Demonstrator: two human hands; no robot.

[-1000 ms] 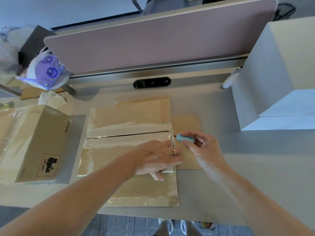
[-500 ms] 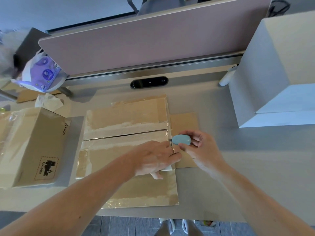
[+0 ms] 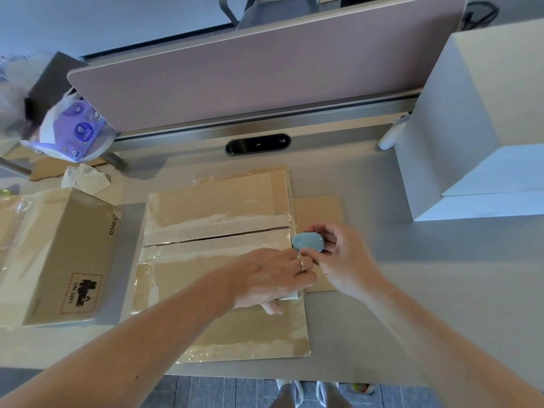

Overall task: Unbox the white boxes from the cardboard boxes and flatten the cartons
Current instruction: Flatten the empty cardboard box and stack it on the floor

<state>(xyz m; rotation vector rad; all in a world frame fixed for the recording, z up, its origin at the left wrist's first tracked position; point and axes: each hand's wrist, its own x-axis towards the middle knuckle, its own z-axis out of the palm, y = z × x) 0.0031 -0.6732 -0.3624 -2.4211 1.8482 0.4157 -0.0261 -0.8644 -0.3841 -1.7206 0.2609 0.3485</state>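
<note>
A flat, tape-covered cardboard carton (image 3: 217,210) lies in the middle of the desk, with a slit running across its top between two flaps. My left hand (image 3: 273,278) presses down on its right part, fingers spread and fairly straight. My right hand (image 3: 338,257) pinches a small light-blue cutter (image 3: 307,242) at the carton's right edge, at the end of the slit. A second brown carton (image 3: 61,254) with a printed label stands at the left. A large white box (image 3: 477,128) stands at the right.
A pink divider panel (image 3: 265,66) runs along the back of the grey desk (image 3: 426,290), with a black oval port (image 3: 258,144) below it. A purple-printed bag (image 3: 73,128) and crumpled paper (image 3: 85,178) sit at the back left. The desk's front edge is near my feet.
My right hand has turned the blue cutter so its broad side faces up and brought it closer to my left fingers at the carton's right edge. My left hand stays pressed on the carton.
</note>
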